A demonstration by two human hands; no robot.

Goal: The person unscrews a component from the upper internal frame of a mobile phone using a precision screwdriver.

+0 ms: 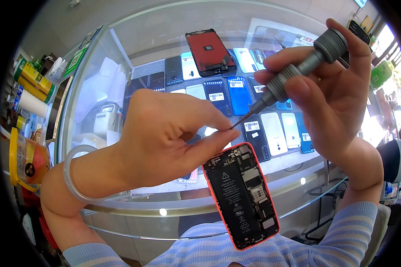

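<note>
Right hand (336,98) wraps its fingers and thumb around the grey screwdriver (313,61), and left hand (160,133) pinches thumb and forefinger shut at the slim tip; from my view, I cannot tell whether a small screw sits there too. Below them lies the opened phone (247,193), insides up, across the near edge of the glass counter (165,198); what bears its lower end I cannot see. I judge it light and stiff, its red casing perhaps smooth enough to slide, its bare battery (229,196) and circuit board delicate. I would take hold of it by the two long outer sides only, keeping fingertips and the screwdriver's point off that battery and the tiny connectors.
</note>
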